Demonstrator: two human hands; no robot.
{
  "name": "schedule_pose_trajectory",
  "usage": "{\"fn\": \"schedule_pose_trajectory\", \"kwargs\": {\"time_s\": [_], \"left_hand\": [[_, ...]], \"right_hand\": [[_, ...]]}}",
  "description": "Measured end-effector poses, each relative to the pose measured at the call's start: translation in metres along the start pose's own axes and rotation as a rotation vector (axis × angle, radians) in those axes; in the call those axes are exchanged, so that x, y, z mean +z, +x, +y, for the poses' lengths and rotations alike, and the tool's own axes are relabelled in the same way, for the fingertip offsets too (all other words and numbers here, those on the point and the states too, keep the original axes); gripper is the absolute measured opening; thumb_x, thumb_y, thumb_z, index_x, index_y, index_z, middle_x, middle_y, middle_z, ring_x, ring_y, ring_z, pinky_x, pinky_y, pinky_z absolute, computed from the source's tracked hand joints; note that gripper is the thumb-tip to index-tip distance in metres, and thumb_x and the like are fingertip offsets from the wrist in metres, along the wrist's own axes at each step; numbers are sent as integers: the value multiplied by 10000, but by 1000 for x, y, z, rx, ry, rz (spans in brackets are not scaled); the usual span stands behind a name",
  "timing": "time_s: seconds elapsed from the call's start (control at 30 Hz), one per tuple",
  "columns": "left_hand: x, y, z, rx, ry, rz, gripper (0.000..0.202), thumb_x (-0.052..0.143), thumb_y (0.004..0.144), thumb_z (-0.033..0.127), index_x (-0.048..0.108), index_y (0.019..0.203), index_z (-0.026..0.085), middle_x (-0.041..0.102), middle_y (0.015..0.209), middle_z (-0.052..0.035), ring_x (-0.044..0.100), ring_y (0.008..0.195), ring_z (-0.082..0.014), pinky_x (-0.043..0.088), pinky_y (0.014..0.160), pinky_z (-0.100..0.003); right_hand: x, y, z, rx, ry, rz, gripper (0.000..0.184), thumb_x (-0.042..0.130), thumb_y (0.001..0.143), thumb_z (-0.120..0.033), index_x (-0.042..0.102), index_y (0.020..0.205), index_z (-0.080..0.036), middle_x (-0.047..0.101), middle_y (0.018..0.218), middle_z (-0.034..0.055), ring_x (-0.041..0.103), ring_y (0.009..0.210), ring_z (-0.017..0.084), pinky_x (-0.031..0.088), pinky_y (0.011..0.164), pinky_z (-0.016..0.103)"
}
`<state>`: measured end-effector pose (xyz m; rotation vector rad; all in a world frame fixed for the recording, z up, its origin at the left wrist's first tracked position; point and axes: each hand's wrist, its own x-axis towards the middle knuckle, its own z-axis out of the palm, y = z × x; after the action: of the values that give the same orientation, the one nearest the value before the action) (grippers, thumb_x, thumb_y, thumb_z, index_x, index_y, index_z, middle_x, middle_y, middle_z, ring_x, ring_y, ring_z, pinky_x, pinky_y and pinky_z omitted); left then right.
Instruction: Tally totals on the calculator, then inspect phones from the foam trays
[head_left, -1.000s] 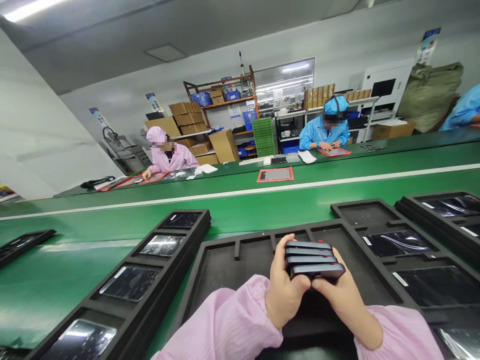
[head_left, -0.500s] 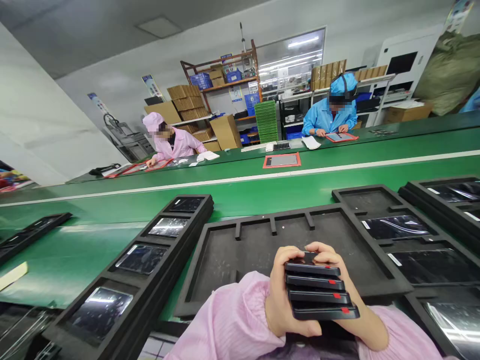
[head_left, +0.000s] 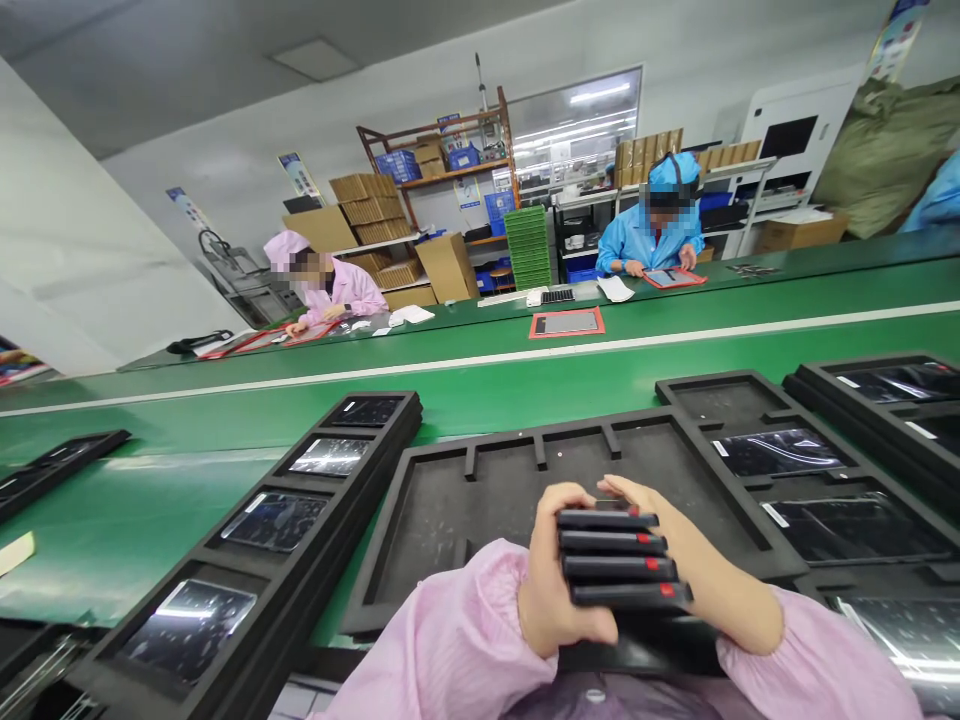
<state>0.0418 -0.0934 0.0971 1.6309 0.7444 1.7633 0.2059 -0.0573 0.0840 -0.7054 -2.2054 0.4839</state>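
Note:
A stack of several black phones (head_left: 615, 560) with small red tabs on their edges sits between both hands, low in the middle of the view. My left hand (head_left: 551, 600) wraps round the stack's left side, thumb below it. My right hand (head_left: 697, 575) holds the right side, its fingers reaching over the top phone. Both arms wear pink sleeves. The stack hovers above the near edge of an empty black foam tray (head_left: 480, 490) with divided slots.
Black trays of glossy phones lie to the left (head_left: 300, 500) and right (head_left: 817, 470) on the green conveyor table (head_left: 525, 390). A red-framed tray (head_left: 566, 322) rests across the belt. Two other workers, one in pink (head_left: 330, 290) and one in blue (head_left: 652, 240), sit opposite before shelves of boxes.
The stack and both hands have shifted slightly left and lifted a little. My right fingers now stretch further across the top phone. The view has turned a touch.

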Motion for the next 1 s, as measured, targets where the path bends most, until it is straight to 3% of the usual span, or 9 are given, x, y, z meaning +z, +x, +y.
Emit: {"fn": "schedule_pose_trajectory", "kwargs": {"time_s": [0.07, 0.17, 0.27, 0.4, 0.53, 0.67, 0.83, 1.0], "left_hand": [[3, 22, 4, -180, -36, 111, 679, 708, 556, 683, 571, 1029, 214, 588, 882, -28, 572, 754, -177, 492, 715, -294], [11, 60, 4, -590, -204, 306, 655, 616, 587, 756, 605, 878, 169, 637, 806, -52, 605, 756, -200, 497, 742, -323], [22, 79, -6, -907, -281, 380, 648, 425, 720, 772, 611, 739, 151, 648, 702, -76, 631, 670, -214, 514, 669, -354], [26, 72, -30, -813, -123, 418, 517, 518, 747, 670, 619, 742, 164, 658, 744, -57, 627, 734, -205, 503, 707, -332], [17, 72, -53, -720, -50, 425, 330, 604, 765, 503, 646, 868, 192, 671, 981, -64, 579, 1012, -211, 435, 896, -315], [5, 89, -68, -686, -10, 363, 272, 552, 799, 437, 659, 822, 188, 680, 955, -68, 589, 978, -216, 427, 903, -341], [-4, 98, -74, -721, -10, 243, 194, 615, 714, 354, 688, 746, 177, 696, 827, -53, 611, 856, -209, 446, 836, -329], [-11, 99, -78, -782, -56, 173, 214, 577, 712, 345, 697, 673, 172, 691, 745, -43, 607, 737, -193, 472, 728, -313]], "right_hand": [[-6, 14, -1, 196, 11, -77, 447, 570, 803, -248, 428, 1222, -188, 629, 1072, 123, 633, 965, 287, 529, 804, 423], [-22, 42, -17, 531, 64, -181, 500, 596, 796, -315, 413, 1236, -165, 668, 985, 104, 657, 883, 304, 527, 737, 412], [-39, 63, -32, 617, 125, -272, 586, 572, 833, -398, 346, 1313, -150, 670, 967, 101, 664, 832, 286, 522, 684, 366], [-36, 67, -26, 747, 237, -387, 517, 491, 891, -423, 335, 1309, -162, 634, 703, 7, 545, 398, 155, 435, 389, 250], [-20, 68, -3, 806, 263, -394, 390, 449, 931, -392, 422, 1216, -127, 573, 565, -33, 483, 348, 111, 385, 365, 207], [-15, 82, 20, 858, 292, -368, 252, 526, 895, -318, 504, 1065, -133, 531, 559, -53, 487, 372, 92, 383, 377, 188], [-10, 91, 41, 906, 459, -389, 411, 466, 889, -302, 389, 1240, -103, 501, 568, -67, 551, 441, 123, 457, 427, 213], [-5, 80, 47, 881, 571, -358, 633, 380, 862, -521, 370, 1327, -92, 537, 587, -33, 572, 485, 144, 501, 513, 273]]}}
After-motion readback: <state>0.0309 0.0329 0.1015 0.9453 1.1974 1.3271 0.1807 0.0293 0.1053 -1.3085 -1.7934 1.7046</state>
